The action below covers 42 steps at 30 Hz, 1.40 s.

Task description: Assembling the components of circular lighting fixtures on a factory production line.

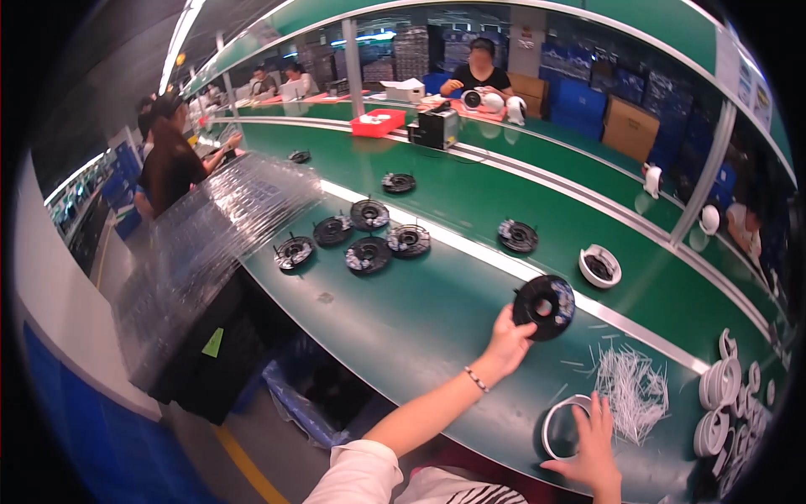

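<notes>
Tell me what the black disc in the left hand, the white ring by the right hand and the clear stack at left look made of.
Black disc: probably moulded plastic, fairly matte; its dark face shows little shine. White ring: likely rigid plastic, smooth; it keeps a round shape. Clear stack: seemingly thin plastic, glossy; see-through with bright glints.

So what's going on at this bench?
Someone is working bare-handed at the green bench. Their left hand holds up a black disc; the right hand is spread at a white ring, grip unclear. Beside that ring lies a loose heap of thin white strips. Five more black discs sit clustered to the left, and more white rings are piled at far right.
</notes>
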Available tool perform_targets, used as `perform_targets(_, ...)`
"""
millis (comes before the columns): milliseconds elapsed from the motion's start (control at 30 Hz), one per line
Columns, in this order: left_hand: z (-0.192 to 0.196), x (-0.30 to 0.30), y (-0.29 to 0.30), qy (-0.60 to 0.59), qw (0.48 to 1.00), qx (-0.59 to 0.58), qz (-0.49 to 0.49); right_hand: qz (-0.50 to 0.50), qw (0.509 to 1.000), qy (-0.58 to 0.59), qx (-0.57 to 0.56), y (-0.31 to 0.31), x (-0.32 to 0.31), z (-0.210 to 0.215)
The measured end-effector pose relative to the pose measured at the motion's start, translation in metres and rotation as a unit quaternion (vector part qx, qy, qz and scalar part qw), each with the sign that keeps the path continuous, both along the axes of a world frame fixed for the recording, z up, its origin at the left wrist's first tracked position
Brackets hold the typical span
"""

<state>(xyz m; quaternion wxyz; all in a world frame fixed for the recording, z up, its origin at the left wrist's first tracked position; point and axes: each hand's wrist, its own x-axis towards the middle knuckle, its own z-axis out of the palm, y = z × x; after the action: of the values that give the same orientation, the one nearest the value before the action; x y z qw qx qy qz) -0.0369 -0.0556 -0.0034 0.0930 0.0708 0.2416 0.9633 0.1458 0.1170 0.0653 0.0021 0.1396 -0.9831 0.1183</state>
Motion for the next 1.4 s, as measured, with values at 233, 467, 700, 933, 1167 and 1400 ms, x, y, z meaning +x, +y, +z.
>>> perform_targets(233, 0.021, 0.012, 0.007, -0.029, 0.996, 0.027, -0.085, -0.02, 0.999, -0.026, -0.012, 0.016, -0.025, -0.012)
perform_targets(467, 0.011, 0.015, 0.016, 0.022, 0.999, -0.025, 0.027, -0.112, 0.967, 0.118, -0.196, 0.027, -0.031, -0.002)
perform_targets(700, 0.016, 0.045, 0.065, 0.151, 0.955, -0.241, 0.081, -0.111, 0.733, 0.144, -0.656, 0.051, -0.058, -0.004)
perform_targets(933, 0.026, 0.046, 0.105, 0.195, 0.937, -0.166, -0.238, -0.096, 0.748, 0.2, -0.625, 0.063, -0.078, -0.013)
perform_targets(1167, 0.027, 0.034, 0.094, -0.11, 0.907, -0.081, -0.399, -0.059, 0.897, 0.137, -0.416, 0.061, -0.063, -0.016)
perform_targets(1400, 0.024, 0.033, 0.092, -0.179, 0.892, -0.092, -0.405, 0.032, 0.876, 0.05, -0.479, 0.076, -0.068, -0.013)
